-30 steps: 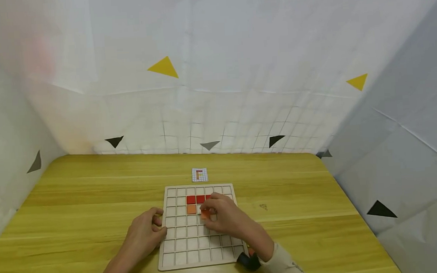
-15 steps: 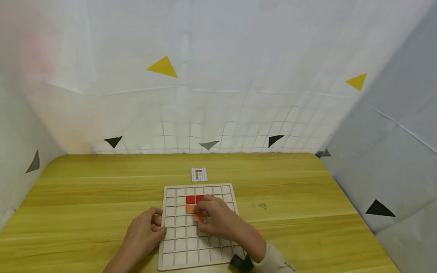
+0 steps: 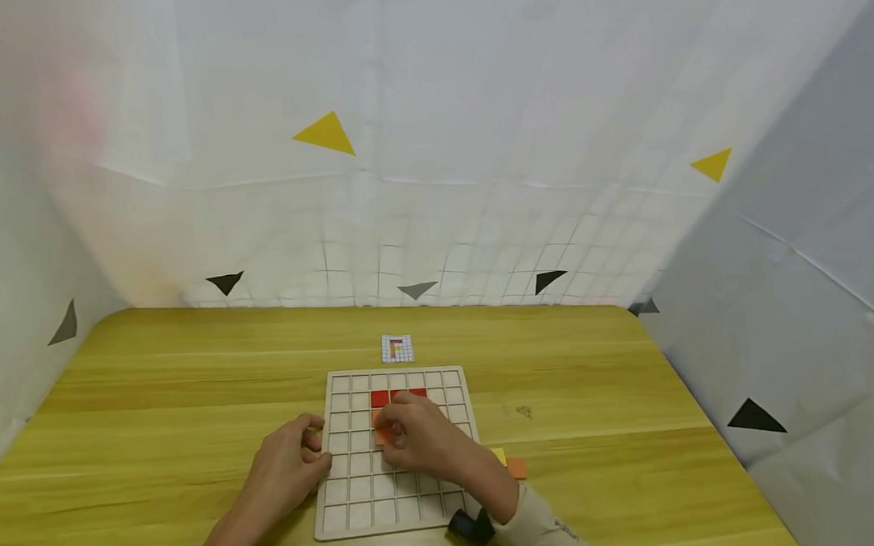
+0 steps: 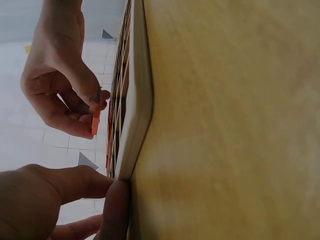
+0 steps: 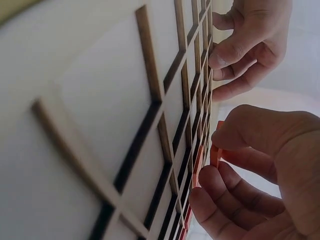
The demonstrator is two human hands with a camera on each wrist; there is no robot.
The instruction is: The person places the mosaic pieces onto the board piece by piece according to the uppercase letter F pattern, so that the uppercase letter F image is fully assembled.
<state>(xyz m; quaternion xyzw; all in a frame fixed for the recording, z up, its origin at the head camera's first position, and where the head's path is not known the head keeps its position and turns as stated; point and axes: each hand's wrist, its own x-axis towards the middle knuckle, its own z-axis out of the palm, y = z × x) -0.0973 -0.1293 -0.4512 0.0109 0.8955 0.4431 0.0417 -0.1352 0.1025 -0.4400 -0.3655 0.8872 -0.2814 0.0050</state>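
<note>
A pale wooden grid board [image 3: 339,521] lies on the table. In its second row sit red square tiles [image 3: 380,398], with part of an orange tile [image 3: 375,414] showing below them. My right hand [image 3: 425,441] pinches an orange square tile [image 5: 216,152] between thumb and fingers, just above the board. The right wrist view shows it on edge, apart from the grid. My left hand [image 3: 287,466] rests thumb and fingertips against the board's left edge, as the left wrist view also shows at close range. The right hand hides several squares.
A small printed card [image 3: 397,348] with a coloured grid pattern lies behind the board. Right of the board are a yellow tile [image 3: 499,455] and a loose orange tile [image 3: 517,468]. A black object [image 3: 471,527] is by the right wrist. White sheeting [image 3: 434,223] surrounds the table.
My right hand has moved left with the orange tile, to just below the other orange one. The loose tiles at right have come into sight. The left hand stays put.
</note>
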